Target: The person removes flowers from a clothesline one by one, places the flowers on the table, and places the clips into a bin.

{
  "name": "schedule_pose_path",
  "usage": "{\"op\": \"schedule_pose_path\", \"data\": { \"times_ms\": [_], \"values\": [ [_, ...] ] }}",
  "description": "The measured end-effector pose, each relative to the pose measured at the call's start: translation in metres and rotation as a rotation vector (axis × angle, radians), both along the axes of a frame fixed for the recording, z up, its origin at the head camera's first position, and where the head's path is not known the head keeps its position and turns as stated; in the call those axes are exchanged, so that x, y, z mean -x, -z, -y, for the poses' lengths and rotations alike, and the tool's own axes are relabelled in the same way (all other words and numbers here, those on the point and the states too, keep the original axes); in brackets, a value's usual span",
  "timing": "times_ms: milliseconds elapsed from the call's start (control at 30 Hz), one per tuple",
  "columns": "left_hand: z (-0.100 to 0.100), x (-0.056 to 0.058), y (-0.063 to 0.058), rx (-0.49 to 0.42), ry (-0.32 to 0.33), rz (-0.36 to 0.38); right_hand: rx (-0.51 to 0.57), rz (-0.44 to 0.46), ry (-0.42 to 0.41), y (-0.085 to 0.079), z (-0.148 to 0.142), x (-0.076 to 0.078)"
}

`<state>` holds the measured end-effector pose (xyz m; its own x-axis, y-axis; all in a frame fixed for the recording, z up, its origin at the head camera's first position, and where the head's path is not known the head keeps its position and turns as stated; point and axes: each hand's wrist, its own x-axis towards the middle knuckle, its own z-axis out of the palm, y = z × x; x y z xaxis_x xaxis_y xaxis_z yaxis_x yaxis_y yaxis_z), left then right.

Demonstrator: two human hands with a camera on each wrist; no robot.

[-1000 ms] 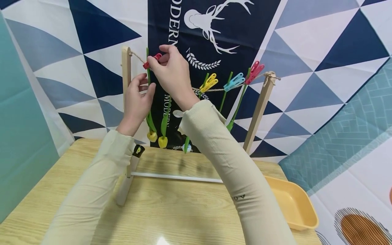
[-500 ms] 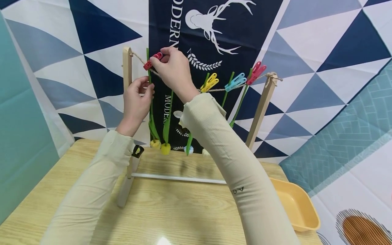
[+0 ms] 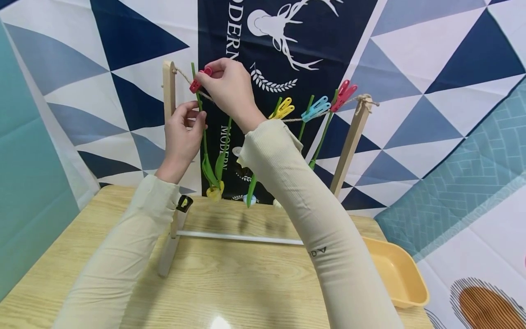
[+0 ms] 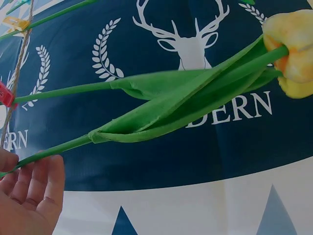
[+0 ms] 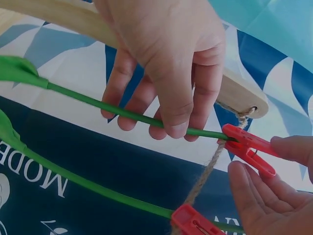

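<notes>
My left hand [image 3: 185,137] pinches the green stem of a yellow artificial tulip [image 4: 293,54] between thumb and fingers; the bloom hangs downward. Just above it, my right hand [image 3: 232,91] pinches the handles of a red clothespin [image 5: 244,147]. This clothespin's tips sit at the twine [image 5: 208,171] and the stem's upper end, near the left wooden post [image 3: 169,89]. A second red clothespin [image 5: 193,223] grips another green stem [image 5: 112,193] beside it on the twine; in the head view my right hand hides it.
Farther right along the twine, yellow [image 3: 282,109], blue [image 3: 315,109] and red clothespins [image 3: 343,97] hold more flower stems. The right post [image 3: 349,146] stands beyond them. A white bar [image 3: 238,237] runs low across the stand. An orange-yellow basin [image 3: 421,292] sits at the table's right.
My left fingers have closed in on the stem. The tulip's bloom has swung right, now overlapping the neighbouring yellow tulip. My right hand stays at the red clothespin.
</notes>
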<state>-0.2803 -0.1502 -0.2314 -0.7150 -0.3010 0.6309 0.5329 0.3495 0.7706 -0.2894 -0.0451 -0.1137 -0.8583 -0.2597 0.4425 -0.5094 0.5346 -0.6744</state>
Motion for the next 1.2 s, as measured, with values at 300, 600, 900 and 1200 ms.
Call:
{"op": "schedule_pose_path", "data": {
  "times_ms": [300,600,900,1200],
  "values": [
    [-0.002,-0.001,0.006,-0.050,0.042,-0.009,0.068,0.039,-0.018,0.007,0.000,-0.003],
    [-0.002,-0.007,0.002,-0.091,0.025,-0.039,0.155,0.012,-0.008,0.006,-0.002,-0.003],
    [0.003,-0.013,0.004,-0.155,0.037,-0.049,0.320,0.049,-0.080,0.004,-0.006,-0.005],
    [0.010,-0.023,0.010,-0.097,0.074,-0.011,0.510,0.047,-0.156,0.000,-0.028,-0.016]
  ]
}}
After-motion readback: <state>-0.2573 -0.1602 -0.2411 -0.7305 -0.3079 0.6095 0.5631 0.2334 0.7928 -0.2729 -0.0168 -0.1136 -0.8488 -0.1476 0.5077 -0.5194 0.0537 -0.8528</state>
